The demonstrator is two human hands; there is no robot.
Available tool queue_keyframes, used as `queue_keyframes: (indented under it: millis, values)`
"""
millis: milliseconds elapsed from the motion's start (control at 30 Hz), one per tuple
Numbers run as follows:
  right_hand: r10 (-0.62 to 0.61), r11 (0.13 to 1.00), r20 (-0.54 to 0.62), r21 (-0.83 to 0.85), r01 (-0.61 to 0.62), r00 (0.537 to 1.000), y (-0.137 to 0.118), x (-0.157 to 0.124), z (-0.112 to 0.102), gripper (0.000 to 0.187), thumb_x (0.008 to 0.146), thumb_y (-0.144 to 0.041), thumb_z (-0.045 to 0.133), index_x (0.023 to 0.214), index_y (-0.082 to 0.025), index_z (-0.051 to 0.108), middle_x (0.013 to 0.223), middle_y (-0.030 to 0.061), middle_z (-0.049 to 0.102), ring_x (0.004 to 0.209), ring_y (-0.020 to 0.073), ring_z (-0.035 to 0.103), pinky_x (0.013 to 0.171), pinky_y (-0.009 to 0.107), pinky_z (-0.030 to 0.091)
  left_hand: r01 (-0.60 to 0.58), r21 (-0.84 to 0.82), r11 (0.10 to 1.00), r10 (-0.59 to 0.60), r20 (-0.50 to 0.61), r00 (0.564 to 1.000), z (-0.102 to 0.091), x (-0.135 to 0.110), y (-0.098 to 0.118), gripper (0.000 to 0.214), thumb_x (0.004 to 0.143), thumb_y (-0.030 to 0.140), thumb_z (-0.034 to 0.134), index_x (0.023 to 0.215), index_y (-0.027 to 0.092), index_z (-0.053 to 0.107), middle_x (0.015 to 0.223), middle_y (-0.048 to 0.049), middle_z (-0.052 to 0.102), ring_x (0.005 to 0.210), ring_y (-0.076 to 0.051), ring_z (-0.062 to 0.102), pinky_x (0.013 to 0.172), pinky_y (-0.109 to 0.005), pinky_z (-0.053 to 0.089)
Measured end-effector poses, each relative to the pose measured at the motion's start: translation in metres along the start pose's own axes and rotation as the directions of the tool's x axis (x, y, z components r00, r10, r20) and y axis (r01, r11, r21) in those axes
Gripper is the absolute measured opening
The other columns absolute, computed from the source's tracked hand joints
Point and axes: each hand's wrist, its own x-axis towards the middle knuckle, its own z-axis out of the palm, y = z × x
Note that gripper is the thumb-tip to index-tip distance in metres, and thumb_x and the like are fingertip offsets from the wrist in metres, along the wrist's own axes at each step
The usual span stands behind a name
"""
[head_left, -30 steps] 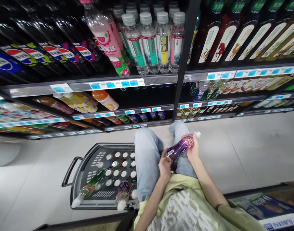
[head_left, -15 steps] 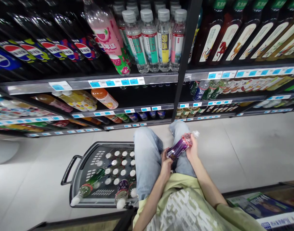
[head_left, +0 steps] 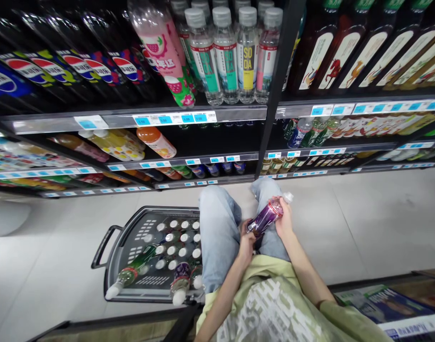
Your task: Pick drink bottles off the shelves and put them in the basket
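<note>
Above my lap, both hands grip one bottle (head_left: 264, 217) with a purple label and a white cap, tilted so its cap points up and to the right. My left hand (head_left: 247, 240) is closed round the bottom end. My right hand (head_left: 285, 219) wraps the neck end just below the cap. Beside my left leg stands a grey basket (head_left: 131, 223) with several white-capped bottles upright in it. A green-labelled bottle (head_left: 137, 266) lies slanted over them, its cap at the basket's rim, and another purple-labelled bottle (head_left: 180, 281) leans at the near side.
Ahead are drink shelves (head_left: 238, 113) with cola bottles (head_left: 78, 66), clear soda bottles (head_left: 226, 61) and dark bottles with white labels (head_left: 349, 61). A basket handle (head_left: 102, 249) sticks out to the left. Behind me are low shelf edges, with boxed goods (head_left: 391, 304) at the right.
The view has shifted slightly, so the shelves sit a little further right. Both hands keep hold of the purple-labelled bottle in nearly the same place.
</note>
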Motion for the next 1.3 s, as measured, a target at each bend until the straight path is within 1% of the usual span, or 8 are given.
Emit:
queue_keyframes:
  millis: [167, 467, 700, 767, 900, 1033, 1100, 1300]
  values:
    - [0.013, 1.0, 0.017, 0.013, -0.014, 1.0, 0.001, 0.0, 0.0, 0.035, 0.068, -0.04, 0.093, 0.092, -0.019, 0.078, 0.093, 0.0028, 0.082, 0.084, 0.0197, 0.079, 0.079, 0.031, 0.063, 0.029, -0.046, 0.999, -0.029, -0.018, 0.999, 0.002, -0.001, 0.004, 0.071, 0.047, 0.02, 0.058, 0.118, 0.021, 0.065, 0.112, -0.0074, 0.071, 0.091, -0.023, 0.066, 0.069, -0.03, 0.057]
    - [0.002, 1.0, 0.044, 0.011, -0.002, 0.999, -0.001, 0.003, -0.004, 0.03, 0.072, -0.037, 0.09, 0.092, -0.02, 0.077, 0.095, 0.003, 0.082, 0.089, 0.0212, 0.079, 0.086, 0.034, 0.064, 0.035, 0.003, 0.999, -0.035, 0.012, 0.999, -0.001, -0.001, 0.003, 0.069, 0.052, 0.025, 0.059, 0.121, 0.021, 0.064, 0.113, -0.0089, 0.073, 0.082, -0.023, 0.067, 0.057, -0.029, 0.054]
    - [0.038, 0.999, 0.063, -0.002, -0.038, 0.997, -0.004, 0.006, -0.006, 0.029, 0.071, -0.036, 0.089, 0.091, -0.018, 0.076, 0.094, 0.0047, 0.082, 0.085, 0.022, 0.079, 0.08, 0.034, 0.062, 0.028, 0.024, 0.999, -0.028, 0.005, 1.0, -0.003, -0.001, 0.002, 0.067, 0.054, 0.031, 0.06, 0.119, 0.019, 0.065, 0.093, -0.0046, 0.071, 0.063, -0.017, 0.057, 0.045, -0.024, 0.041]
    - [0.065, 0.998, 0.087, 0.001, -0.065, 0.994, -0.008, 0.008, -0.007, 0.03, 0.07, -0.036, 0.089, 0.09, -0.019, 0.075, 0.094, 0.0047, 0.081, 0.085, 0.0227, 0.079, 0.08, 0.034, 0.062, 0.064, 0.012, 0.998, -0.064, 0.003, 0.998, -0.003, -0.001, -0.001, 0.061, 0.058, 0.038, 0.062, 0.115, 0.018, 0.066, 0.083, -0.0044, 0.07, 0.057, -0.017, 0.055, 0.042, -0.024, 0.035]
    - [0.111, 0.994, 0.106, 0.009, -0.112, 0.988, -0.013, 0.012, -0.013, 0.027, 0.072, -0.037, 0.088, 0.089, -0.021, 0.074, 0.095, 0.0031, 0.081, 0.089, 0.0235, 0.08, 0.084, 0.036, 0.063, 0.17, 0.023, 0.985, -0.171, 0.028, 0.985, -0.002, 0.002, -0.005, 0.048, 0.07, 0.06, 0.061, 0.09, 0.016, 0.065, 0.061, -0.0025, 0.061, 0.044, -0.015, 0.049, 0.039, -0.024, 0.025]
    - [0.104, 0.994, 0.108, 0.033, -0.108, 0.989, -0.015, 0.015, -0.018, 0.027, 0.077, -0.04, 0.085, 0.092, -0.021, 0.073, 0.095, 0.0023, 0.081, 0.093, 0.0232, 0.079, 0.091, 0.038, 0.062, 0.166, 0.06, 0.984, -0.167, 0.016, 0.986, 0.001, 0.002, -0.007, 0.059, 0.073, 0.073, 0.062, 0.087, 0.016, 0.065, 0.056, 0.0, 0.06, 0.034, -0.009, 0.032, 0.039, -0.024, 0.018]
    - [0.103, 0.993, 0.111, 0.043, -0.108, 0.989, -0.015, 0.016, -0.018, 0.026, 0.078, -0.04, 0.084, 0.093, -0.021, 0.074, 0.096, 0.0027, 0.081, 0.094, 0.0229, 0.079, 0.092, 0.038, 0.062, 0.165, 0.105, 0.981, -0.167, 0.017, 0.986, 0.002, 0.001, -0.006, 0.065, 0.074, 0.079, 0.062, 0.087, 0.015, 0.066, 0.056, -0.0007, 0.061, 0.035, -0.008, 0.031, 0.04, -0.024, 0.016]
    - [0.114, 0.992, 0.109, 0.041, -0.12, 0.987, -0.013, 0.016, -0.016, 0.025, 0.075, -0.037, 0.086, 0.091, -0.021, 0.074, 0.096, 0.0022, 0.081, 0.095, 0.0233, 0.079, 0.095, 0.038, 0.061, 0.21, 0.216, 0.954, -0.212, -0.013, 0.977, 0.002, 0.0, -0.001, 0.076, 0.074, 0.094, 0.051, 0.068, 0.018, 0.059, 0.046, 0.0009, 0.049, 0.036, -0.008, 0.028, 0.043, -0.025, 0.017]
